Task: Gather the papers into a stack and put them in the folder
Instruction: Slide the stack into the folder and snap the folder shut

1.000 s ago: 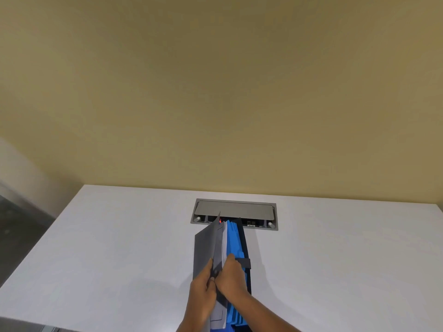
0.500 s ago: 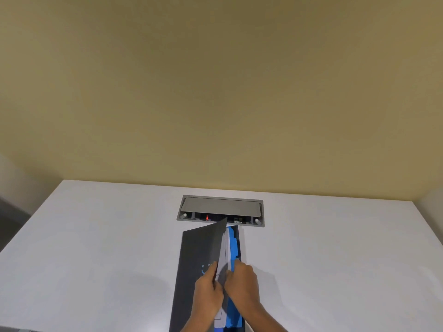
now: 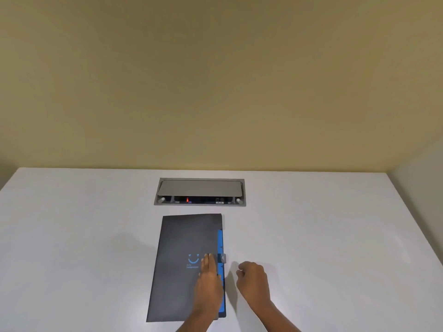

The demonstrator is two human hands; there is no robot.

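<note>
The left hand lies flat and open, palm down, fingers together and pointing toward twelve o'clock, pressing on the right part of the closed cover of the dark grey folder; it grips nothing. The right hand hovers or rests just beside the folder at its three o'clock, loosely curled, fingers bent inward and holding nothing; whether it touches the table cannot be told. The folder lies shut and flat on the white table, its long side running from six to twelve o'clock, slightly tilted. On the cover, just at nine o'clock from the left fingertips, is a blue smiling-face logo with two short lines of blue writing under it, too small to read. Along the folder's three o'clock edge bright blue divider tabs stick out, and a small grey clasp tab pokes past that edge near the left fingertips. The papers are not visible as separate sheets; only the closed folder shows. At twelve o'clock from the folder, near but apart, a grey recessed cable box is set into the table, its lid raised, with a small red light and a tiny white label inside that cannot be read. A plain yellowish wall stands behind the table.
</note>
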